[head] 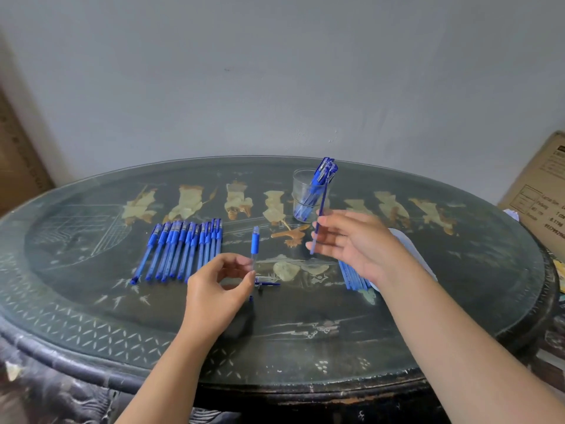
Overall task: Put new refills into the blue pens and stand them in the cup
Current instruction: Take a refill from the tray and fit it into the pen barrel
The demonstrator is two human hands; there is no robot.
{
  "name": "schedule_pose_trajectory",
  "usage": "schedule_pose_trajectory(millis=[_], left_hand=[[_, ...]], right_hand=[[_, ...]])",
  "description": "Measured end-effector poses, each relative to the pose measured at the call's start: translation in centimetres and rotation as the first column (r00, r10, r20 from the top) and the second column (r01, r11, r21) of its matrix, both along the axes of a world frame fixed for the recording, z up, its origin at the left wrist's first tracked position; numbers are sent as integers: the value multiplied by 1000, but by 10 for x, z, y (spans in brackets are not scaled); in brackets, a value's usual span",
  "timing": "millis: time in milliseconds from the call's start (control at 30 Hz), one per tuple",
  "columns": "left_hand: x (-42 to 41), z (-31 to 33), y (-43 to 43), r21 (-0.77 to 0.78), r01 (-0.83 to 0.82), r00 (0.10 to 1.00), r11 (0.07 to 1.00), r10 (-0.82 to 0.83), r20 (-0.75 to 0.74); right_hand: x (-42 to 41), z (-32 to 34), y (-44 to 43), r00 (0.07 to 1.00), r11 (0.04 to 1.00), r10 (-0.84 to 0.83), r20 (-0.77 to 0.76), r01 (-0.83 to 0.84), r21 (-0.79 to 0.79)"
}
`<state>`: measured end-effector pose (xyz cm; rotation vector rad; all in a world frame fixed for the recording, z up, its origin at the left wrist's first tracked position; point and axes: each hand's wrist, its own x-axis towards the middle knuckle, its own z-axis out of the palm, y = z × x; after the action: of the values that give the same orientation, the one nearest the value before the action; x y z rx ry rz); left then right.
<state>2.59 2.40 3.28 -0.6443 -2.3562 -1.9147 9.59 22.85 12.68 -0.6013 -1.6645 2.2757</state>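
Note:
My left hand [217, 286] pinches an upright pen barrel [254, 243], clear with a blue grip, above the table's middle. My right hand [351, 240] holds a thin blue refill [321, 206] almost upright between thumb and fingers, to the right of the barrel and in front of the cup. The clear cup [301, 194] stands at the back with several blue pens [324, 171] in it. A row of several blue pens [180, 249] lies on the left. Blue refills [351, 276] lie under my right wrist. A small blue pen part [267, 283] lies by my left fingers.
The oval dark table [91, 316] has a glass top with inlaid figures. A white sheet or bag [406, 246] lies under the refills on the right. Cardboard boxes [541, 191] stand at the right and far left against the wall.

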Motion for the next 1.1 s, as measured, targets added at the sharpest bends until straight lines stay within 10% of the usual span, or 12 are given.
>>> schedule_pose_trajectory(millis=[1100], left_hand=[[0,-1,-3,-24,60,997,998,-61,-39]], right_hand=[[-36,7,-50,994,928,39,-99,1,374]])
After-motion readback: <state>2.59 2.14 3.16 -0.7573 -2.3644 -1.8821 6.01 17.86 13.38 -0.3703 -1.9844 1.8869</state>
